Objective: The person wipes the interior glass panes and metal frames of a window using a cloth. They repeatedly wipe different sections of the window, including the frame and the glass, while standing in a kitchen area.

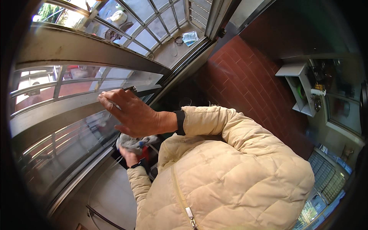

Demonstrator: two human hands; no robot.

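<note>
My right hand, with a black band at the wrist, is raised before the sliding window's metal frame, its fingers bent and its thumb apart. Nothing shows in it; whether the fingertips touch the frame I cannot tell. A small dark metal piece shows just behind its knuckles. Lower down, my left hand holds a crumpled grey cloth close to the glass, slightly blurred. A small blue spot shows on the cloth. The glass pane reflects metal bars.
Window bars enclose an outer ledge with a plastic packet and a dark cord. A red object is beyond the cloth. White shelving hangs at the right above red floor tiles. A dark rod lies at the lower left.
</note>
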